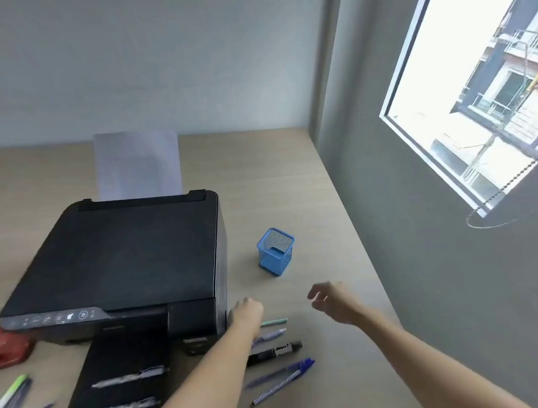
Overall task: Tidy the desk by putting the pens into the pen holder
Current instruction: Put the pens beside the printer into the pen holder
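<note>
Both hands hang empty, fingers loosely curled: the left hand [246,309] beside the printer [125,265], the right hand [330,298] nearer. The pens [276,354] lie before the pen holder [276,251]; a hasty reach could tip it.

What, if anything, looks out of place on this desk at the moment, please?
The pens are loose. Several lie flat beside the printer, including a black marker and blue pens, with more at the desk's left edge. The blue mesh pen holder stands upright but empty. Nothing looks spilled or damaged.
</note>
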The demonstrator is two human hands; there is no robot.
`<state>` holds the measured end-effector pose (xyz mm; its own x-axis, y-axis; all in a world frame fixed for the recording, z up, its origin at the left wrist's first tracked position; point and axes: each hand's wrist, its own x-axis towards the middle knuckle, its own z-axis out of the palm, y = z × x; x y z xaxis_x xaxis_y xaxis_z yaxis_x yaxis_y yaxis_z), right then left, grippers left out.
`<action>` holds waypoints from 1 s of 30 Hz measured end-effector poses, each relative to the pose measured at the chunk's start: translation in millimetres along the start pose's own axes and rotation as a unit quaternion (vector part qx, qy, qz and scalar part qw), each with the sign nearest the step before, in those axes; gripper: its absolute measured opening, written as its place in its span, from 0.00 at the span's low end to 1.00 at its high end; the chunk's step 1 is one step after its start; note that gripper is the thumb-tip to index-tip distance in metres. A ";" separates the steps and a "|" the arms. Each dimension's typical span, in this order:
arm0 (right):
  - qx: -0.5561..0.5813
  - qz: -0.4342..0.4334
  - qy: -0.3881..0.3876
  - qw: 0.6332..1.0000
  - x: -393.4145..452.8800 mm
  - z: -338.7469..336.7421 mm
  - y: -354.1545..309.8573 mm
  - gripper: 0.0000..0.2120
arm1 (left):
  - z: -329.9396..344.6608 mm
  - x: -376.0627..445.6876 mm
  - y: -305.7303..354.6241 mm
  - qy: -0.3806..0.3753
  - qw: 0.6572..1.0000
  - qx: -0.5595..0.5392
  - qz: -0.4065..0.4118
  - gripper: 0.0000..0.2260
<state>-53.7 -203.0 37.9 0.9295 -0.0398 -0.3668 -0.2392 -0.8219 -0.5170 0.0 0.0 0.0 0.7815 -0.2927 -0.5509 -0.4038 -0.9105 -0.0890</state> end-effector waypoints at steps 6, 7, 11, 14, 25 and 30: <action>-0.009 -0.056 -0.072 0.996 20.4 51.2 -8.4 0.11 | -9.8 21.1 -1.0 -0.011 1.000 -0.012 0.002 0.21; -0.019 -0.066 -0.077 0.995 24.3 56.8 -10.8 0.12 | -16.0 20.4 0.8 -0.010 0.999 -0.035 -0.006 0.21; -0.066 -0.135 -0.112 0.982 34.1 72.8 -16.1 0.09 | -54.6 3.0 5.4 0.107 0.981 -0.160 0.013 0.06; -0.071 -0.166 -0.106 0.978 43.0 79.5 -14.2 0.05 | -93.6 0.0 -1.1 0.240 0.946 -0.219 -0.003 0.08; 0.091 -0.128 0.086 0.984 30.4 23.6 22.9 0.04 | -122.5 60.9 7.8 0.152 0.959 -0.227 -0.072 0.12; 0.151 -0.059 0.280 0.946 45.0 -36.7 17.8 0.03 | -106.2 47.7 2.3 0.249 0.927 -0.277 -0.054 0.12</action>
<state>-5.8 -240.3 40.5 0.9374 -0.3226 0.1315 -0.1150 -0.6429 -0.7573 86.8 -47.0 61.7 0.9811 -0.1651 -0.1008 -0.1129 -0.9120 0.3943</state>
